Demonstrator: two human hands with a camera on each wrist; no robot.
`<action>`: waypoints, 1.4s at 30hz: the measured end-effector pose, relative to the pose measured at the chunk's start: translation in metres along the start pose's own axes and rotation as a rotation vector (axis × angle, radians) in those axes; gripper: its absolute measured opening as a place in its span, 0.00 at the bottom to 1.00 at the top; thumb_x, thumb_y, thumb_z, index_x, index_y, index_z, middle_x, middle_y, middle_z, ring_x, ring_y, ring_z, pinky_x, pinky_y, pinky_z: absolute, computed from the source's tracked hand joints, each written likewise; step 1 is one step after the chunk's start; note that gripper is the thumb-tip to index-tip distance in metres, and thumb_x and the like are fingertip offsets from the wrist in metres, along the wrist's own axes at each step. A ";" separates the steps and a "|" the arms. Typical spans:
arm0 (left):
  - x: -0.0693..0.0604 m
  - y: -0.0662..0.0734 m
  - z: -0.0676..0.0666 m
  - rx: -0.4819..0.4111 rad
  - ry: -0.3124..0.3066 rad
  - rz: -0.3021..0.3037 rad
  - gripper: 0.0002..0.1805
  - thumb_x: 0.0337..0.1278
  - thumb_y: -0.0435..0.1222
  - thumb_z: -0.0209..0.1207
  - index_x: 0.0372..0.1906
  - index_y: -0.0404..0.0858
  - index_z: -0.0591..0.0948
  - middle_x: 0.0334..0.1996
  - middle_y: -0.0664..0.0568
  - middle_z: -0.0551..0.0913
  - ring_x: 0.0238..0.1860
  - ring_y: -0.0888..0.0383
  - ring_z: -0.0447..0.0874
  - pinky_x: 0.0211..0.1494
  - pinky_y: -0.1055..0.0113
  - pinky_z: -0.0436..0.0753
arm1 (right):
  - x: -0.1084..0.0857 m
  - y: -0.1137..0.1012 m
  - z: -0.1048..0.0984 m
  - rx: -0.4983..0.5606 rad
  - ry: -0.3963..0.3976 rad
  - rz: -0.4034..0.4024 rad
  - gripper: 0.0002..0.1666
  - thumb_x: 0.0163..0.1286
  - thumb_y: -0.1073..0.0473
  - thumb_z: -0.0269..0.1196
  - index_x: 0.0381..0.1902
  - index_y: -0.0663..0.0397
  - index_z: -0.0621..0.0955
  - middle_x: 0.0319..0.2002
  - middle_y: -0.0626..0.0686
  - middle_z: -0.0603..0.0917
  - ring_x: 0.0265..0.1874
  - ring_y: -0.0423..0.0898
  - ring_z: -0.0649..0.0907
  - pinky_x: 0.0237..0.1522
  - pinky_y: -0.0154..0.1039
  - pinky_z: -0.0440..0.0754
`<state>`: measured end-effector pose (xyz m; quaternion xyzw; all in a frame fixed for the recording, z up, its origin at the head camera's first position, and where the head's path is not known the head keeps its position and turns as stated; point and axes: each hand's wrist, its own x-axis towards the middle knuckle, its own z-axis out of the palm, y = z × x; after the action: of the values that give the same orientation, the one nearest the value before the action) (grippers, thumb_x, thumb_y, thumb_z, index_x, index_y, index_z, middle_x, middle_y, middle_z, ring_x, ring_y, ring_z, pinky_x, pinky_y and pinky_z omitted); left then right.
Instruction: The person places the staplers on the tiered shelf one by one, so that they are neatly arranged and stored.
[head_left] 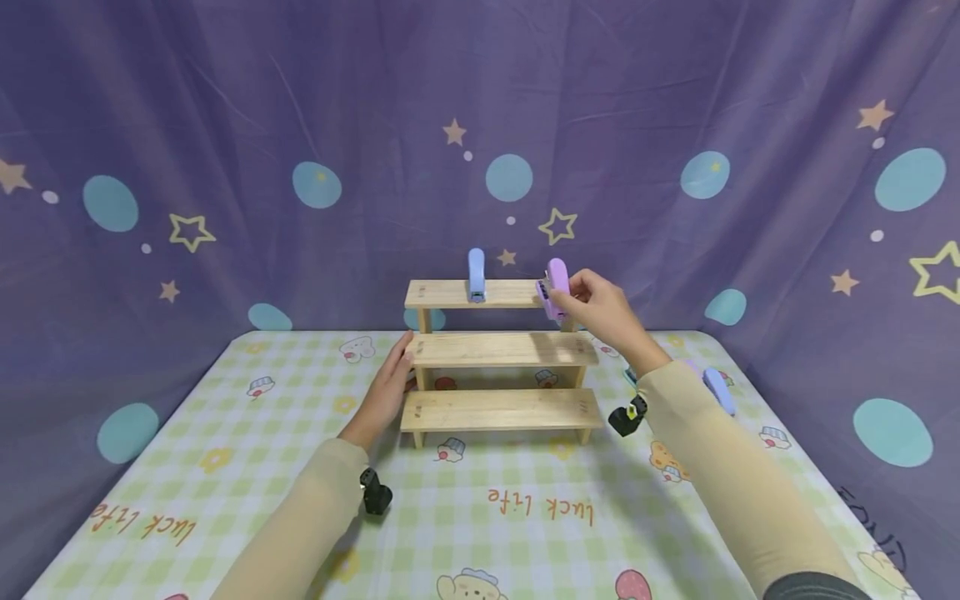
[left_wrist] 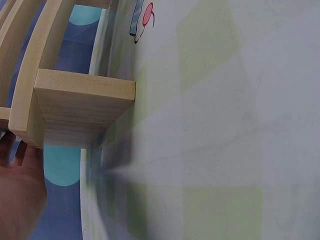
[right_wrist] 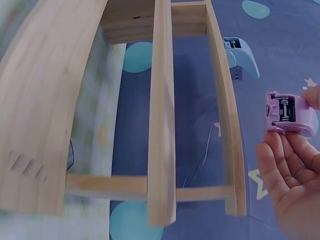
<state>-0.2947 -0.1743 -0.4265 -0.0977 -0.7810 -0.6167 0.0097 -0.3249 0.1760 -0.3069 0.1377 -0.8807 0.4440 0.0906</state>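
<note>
A three-step wooden display shelf (head_left: 498, 350) stands on the table. My left hand (head_left: 384, 392) rests against its left side, and in the left wrist view the fingertips touch the end of a plank (left_wrist: 27, 115). Between thumb and fingers, my right hand (head_left: 609, 315) pinches a purple stapler (head_left: 557, 283) by the top step's right end. In the right wrist view a gap shows between this stapler (right_wrist: 287, 112) and the top plank (right_wrist: 227, 110). Upright on the top step, left of it, is a blue stapler (head_left: 476, 273).
Right of the shelf, partly hidden by the right forearm, a blue stapler (head_left: 718, 390) lies on the table beside a bit of something purple (head_left: 692, 365). A checked cloth (head_left: 300, 450) covers the table. Behind it hangs a purple curtain (head_left: 405, 200).
</note>
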 end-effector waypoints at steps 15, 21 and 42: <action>0.000 -0.001 0.000 -0.018 -0.006 0.008 0.31 0.82 0.52 0.34 0.82 0.54 0.46 0.80 0.48 0.47 0.75 0.42 0.55 0.74 0.45 0.62 | 0.029 -0.014 0.026 0.030 0.057 0.014 0.25 0.70 0.39 0.64 0.43 0.55 0.75 0.41 0.54 0.81 0.40 0.49 0.78 0.42 0.43 0.78; 0.000 -0.002 0.000 -0.027 -0.009 0.011 0.31 0.82 0.51 0.34 0.82 0.53 0.46 0.80 0.47 0.46 0.75 0.40 0.55 0.74 0.44 0.61 | 0.039 -0.014 0.037 0.036 0.080 -0.003 0.23 0.70 0.42 0.64 0.41 0.57 0.76 0.38 0.54 0.81 0.38 0.48 0.78 0.39 0.40 0.78; 0.001 -0.004 0.001 -0.017 0.000 0.011 0.31 0.82 0.53 0.35 0.82 0.56 0.47 0.79 0.48 0.49 0.75 0.43 0.56 0.73 0.45 0.62 | 0.046 -0.009 0.049 -0.037 0.095 0.039 0.26 0.71 0.38 0.62 0.42 0.56 0.76 0.39 0.54 0.81 0.38 0.49 0.78 0.39 0.41 0.76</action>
<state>-0.2966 -0.1744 -0.4304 -0.1021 -0.7751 -0.6234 0.0122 -0.3678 0.1233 -0.3161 0.0977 -0.8860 0.4353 0.1261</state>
